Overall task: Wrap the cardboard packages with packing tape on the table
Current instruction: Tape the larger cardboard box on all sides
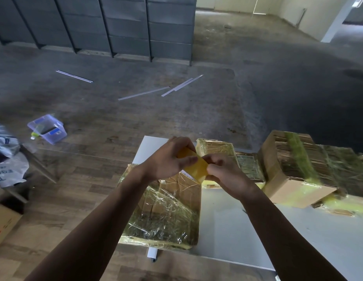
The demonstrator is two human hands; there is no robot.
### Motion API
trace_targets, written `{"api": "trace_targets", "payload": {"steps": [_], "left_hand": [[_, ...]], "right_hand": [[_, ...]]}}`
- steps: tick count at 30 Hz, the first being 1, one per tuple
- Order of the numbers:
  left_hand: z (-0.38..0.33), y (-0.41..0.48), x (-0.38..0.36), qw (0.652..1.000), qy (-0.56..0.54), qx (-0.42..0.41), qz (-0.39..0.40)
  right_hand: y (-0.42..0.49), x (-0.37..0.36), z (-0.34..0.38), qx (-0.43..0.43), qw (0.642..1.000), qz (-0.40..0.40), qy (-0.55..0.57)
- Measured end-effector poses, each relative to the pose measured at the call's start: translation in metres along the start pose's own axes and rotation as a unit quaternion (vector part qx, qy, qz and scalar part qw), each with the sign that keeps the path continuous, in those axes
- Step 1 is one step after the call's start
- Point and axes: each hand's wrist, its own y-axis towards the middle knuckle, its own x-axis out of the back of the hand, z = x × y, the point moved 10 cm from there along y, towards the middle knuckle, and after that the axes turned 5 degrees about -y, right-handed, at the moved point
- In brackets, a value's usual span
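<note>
Head view, looking down over both forearms. Holding the yellow tape roll (194, 167) up in the air above the table (237, 230), over the far right corner of the flat package (166, 211) at the table's left end. Gripping the roll with the left hand (168, 159), fingers curled round its far side. Pinching at the roll's near rim with the right hand (223, 173), fingers bent tight and closed on the tape; no telling about a lifted free end, with that spot hidden under the fingertips.

Probably hunting for or peeling up the tape's loose end, so starting a fresh pass rather than working midway through one. Dealing with a flat package already glossy with yellowish film over most of its top, but showing a barer cardboard patch near the far right corner. Working with a small wrapped package (215, 148) just beyond the hands and a big taped stack (294, 165) of cardboard to the right, touching neither.

Calling next for drawing a length of tape free, pressing its end down on the bare patch, and keeping the left grip loose enough to let the roll turn. Risking a strip folding back and sticking to itself under a slack pull.
</note>
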Motion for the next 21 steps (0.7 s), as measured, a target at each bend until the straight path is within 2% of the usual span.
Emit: {"api": "trace_targets", "payload": {"steps": [6, 15, 19, 21], "left_hand": [[-0.0027, -0.0011, 0.001, 1.0, 0.008, -0.008, -0.012], [-0.0033, -0.0034, 0.001, 1.0, 0.0, -0.004, -0.009], [-0.0041, -0.0048, 0.0041, 1.0, -0.005, -0.002, -0.013], [-0.0046, -0.0059, 0.0046, 1.0, -0.001, -0.001, -0.017]], "right_hand": [[0.0035, -0.0016, -0.0013, 0.001, 0.997, -0.012, -0.076], [-0.0014, -0.0022, 0.002, 0.021, 0.997, -0.003, -0.071], [-0.0036, -0.0043, 0.0003, 0.023, 1.0, -0.003, -0.008], [-0.0022, -0.0031, 0.0, 0.016, 1.0, -0.018, -0.013]]}}
